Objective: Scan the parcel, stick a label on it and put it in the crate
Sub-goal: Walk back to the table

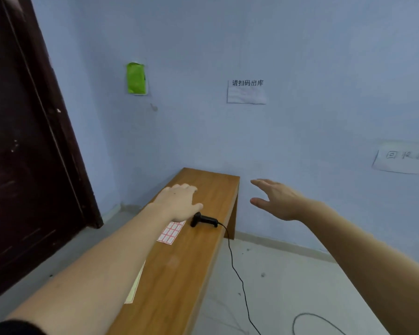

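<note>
A black handheld scanner point(203, 220) lies on the narrow wooden table point(186, 259), its cable running off the right edge. A sheet of red-bordered labels point(171, 232) lies just left of it, partly under my left wrist. My left hand point(179, 201) hovers palm down over the table, just beyond the scanner, fingers loosely spread and holding nothing. My right hand point(276, 199) is stretched out in the air to the right of the table, open and empty. No parcel or crate is in view.
A second label sheet point(134, 286) shows under my left forearm. The scanner cable point(240, 281) trails over the pale floor. A dark door point(29, 141) stands at left. The blue wall carries a green patch point(136, 78) and paper notices point(246, 91).
</note>
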`<action>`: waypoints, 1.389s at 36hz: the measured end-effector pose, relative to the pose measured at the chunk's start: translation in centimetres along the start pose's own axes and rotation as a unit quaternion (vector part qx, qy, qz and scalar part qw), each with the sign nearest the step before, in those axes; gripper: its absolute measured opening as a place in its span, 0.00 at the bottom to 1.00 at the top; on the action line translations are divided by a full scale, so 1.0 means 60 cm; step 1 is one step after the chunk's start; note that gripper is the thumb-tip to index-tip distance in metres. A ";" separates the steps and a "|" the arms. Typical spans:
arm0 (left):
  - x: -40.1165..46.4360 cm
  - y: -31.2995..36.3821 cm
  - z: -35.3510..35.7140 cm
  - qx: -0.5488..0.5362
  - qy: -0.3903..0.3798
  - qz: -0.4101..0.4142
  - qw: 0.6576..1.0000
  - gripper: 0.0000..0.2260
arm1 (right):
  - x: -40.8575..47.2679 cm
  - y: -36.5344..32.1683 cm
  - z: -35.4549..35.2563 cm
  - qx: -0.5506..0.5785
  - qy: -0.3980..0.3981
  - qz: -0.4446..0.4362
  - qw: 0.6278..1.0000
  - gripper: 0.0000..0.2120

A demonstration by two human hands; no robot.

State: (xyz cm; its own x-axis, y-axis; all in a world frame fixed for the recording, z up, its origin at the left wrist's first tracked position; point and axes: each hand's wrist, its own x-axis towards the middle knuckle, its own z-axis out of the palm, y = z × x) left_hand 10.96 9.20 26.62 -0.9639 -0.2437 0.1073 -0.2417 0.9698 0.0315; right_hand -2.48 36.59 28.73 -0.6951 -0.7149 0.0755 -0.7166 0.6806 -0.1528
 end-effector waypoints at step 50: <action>0.139 -0.181 0.057 0.036 -0.059 -0.559 0.826 0.32 | 0.757 -0.189 0.145 0.052 -0.131 -0.537 0.832 0.32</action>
State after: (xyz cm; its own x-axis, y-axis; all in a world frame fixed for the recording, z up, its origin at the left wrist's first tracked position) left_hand 5.16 -3.38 23.76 -0.1361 -0.9896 -0.0455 -0.9905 0.1369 -0.0145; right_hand -25.39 -4.99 25.30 0.3880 -0.9216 0.0077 -0.8983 -0.3800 -0.2207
